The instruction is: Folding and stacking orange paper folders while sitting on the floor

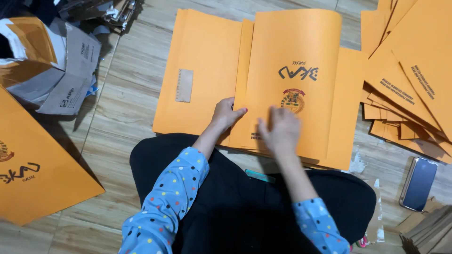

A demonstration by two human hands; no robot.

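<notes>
A person is sitting cross-legged on a wood-patterned floor, seen from above, in blue sleeves dotted with coloured spots and dark trousers. The left hand is resting at the near left edge of a large orange envelope, fingers curled, thumb lying on the paper and pinching the edge lightly. The right hand is blurred; it is lying flat on the lower part of the same envelope, fingers loosely spread and pressing down, gripping nothing that I can make out.

The envelope is sitting on top of a stack of similar orange envelopes directly in front of the person's knees, its far end curling upward. It bears dark lettering and a round red-and-gold emblem. It looks light and thin, stiff enough to hold a crease yet easy to bend or crumple, with a smooth surface likely to slide over the sheets below. The safest hold would seem to be along a side edge or corner, thumb on top and fingers beneath.

On the stack to the left a small tan ruler is lying. To the right, more orange envelopes are fanning out in a loose heap, with a dark phone on the floor just beside them. At the far left another orange envelope is lying near a torn cardboard box.
</notes>
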